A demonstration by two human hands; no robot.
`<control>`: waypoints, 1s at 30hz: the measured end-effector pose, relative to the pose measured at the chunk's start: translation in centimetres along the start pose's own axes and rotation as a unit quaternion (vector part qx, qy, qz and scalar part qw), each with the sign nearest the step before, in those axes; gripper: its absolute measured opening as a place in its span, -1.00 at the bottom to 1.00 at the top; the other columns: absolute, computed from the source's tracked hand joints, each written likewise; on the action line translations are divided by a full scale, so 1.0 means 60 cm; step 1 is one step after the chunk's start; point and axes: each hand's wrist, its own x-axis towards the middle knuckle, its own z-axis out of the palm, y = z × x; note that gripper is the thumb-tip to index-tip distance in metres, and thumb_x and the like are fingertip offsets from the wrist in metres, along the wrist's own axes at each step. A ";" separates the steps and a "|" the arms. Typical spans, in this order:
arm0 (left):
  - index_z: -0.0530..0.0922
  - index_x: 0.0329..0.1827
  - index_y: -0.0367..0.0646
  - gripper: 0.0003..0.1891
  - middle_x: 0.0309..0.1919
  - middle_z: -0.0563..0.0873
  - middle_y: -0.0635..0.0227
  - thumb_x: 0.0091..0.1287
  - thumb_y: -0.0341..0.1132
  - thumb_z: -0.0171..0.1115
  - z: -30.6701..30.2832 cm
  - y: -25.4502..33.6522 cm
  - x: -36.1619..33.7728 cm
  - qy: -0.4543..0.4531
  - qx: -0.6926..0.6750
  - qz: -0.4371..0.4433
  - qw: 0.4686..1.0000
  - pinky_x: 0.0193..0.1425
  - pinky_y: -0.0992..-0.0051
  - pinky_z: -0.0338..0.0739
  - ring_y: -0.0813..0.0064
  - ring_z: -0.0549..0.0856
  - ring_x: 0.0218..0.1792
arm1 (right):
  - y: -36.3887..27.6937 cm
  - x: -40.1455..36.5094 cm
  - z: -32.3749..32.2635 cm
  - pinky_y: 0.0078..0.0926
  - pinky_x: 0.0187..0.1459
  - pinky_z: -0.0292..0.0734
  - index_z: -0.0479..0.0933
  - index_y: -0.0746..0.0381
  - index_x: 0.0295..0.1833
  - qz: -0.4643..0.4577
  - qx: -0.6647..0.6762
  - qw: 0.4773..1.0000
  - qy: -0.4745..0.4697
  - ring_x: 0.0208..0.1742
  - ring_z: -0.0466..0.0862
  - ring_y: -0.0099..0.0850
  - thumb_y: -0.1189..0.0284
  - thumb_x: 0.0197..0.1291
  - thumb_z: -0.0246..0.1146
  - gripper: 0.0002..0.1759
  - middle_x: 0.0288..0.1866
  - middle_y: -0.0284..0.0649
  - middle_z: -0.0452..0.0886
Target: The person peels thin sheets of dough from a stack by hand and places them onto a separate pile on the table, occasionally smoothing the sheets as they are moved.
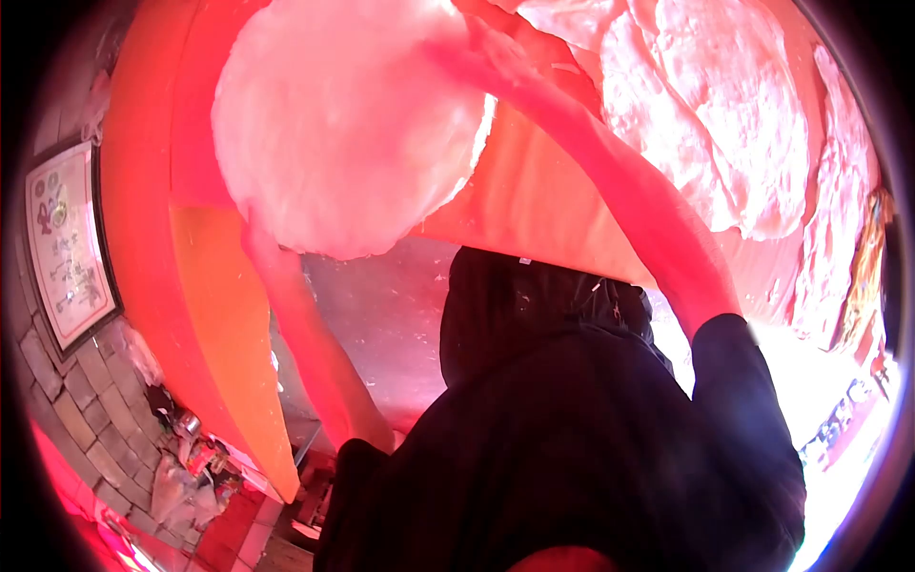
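Observation:
A large, roughly round, pale sheet (348, 124) lies at the upper middle, over the edge of an orange surface; under the red light I cannot make out whether it is dough or something else. My left hand (259, 234) is at its lower left edge, with the fingers hidden at the sheet. My right hand (472, 55) reaches over the sheet's upper right part; its fingers are smeared by motion and glare. Further right, big wrinkled pale sheets (705, 114) lie on the same surface.
The orange table (534, 191) runs across in front of me. A dark bag-like thing (534, 296) is below its edge. On the left, a framed picture (71, 243) is against a tiled wall, and small items with plastic bags (186, 496) lie low down.

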 end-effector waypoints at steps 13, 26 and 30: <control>0.41 0.37 -0.22 -0.49 0.30 0.47 -0.04 0.43 -0.17 0.16 0.174 0.097 -0.019 -0.044 0.541 0.436 0.718 0.38 0.13 0.33 0.08 0.45 0.32 | -0.013 -0.076 0.052 -0.32 -0.20 0.54 0.52 0.29 0.19 -0.084 -0.166 0.974 0.130 -0.20 0.64 -0.26 0.37 0.05 0.42 -0.45 -0.16 -0.09 0.65; 0.42 0.41 -0.18 -0.36 0.37 0.38 -0.17 0.40 0.07 0.14 0.264 -0.014 0.048 -0.181 0.672 0.364 0.619 0.53 0.06 0.11 -0.10 0.30 0.43 | 0.197 -0.375 -0.387 -0.13 0.03 0.52 0.55 0.27 0.16 0.032 -0.509 0.800 0.316 0.00 0.60 -0.08 0.31 -0.04 0.43 -0.41 -0.12 -0.05 0.63; 0.47 0.31 -0.29 -0.42 0.29 0.49 -0.06 0.32 -0.12 0.32 0.297 0.025 0.011 -0.173 0.573 0.355 0.718 0.45 0.16 0.28 0.01 0.43 0.34 | 0.218 -0.380 -0.415 -0.17 -0.07 0.56 0.60 0.22 0.08 -0.054 -0.537 0.775 0.328 -0.07 0.63 -0.11 0.43 0.00 0.32 -0.56 -0.18 -0.12 0.65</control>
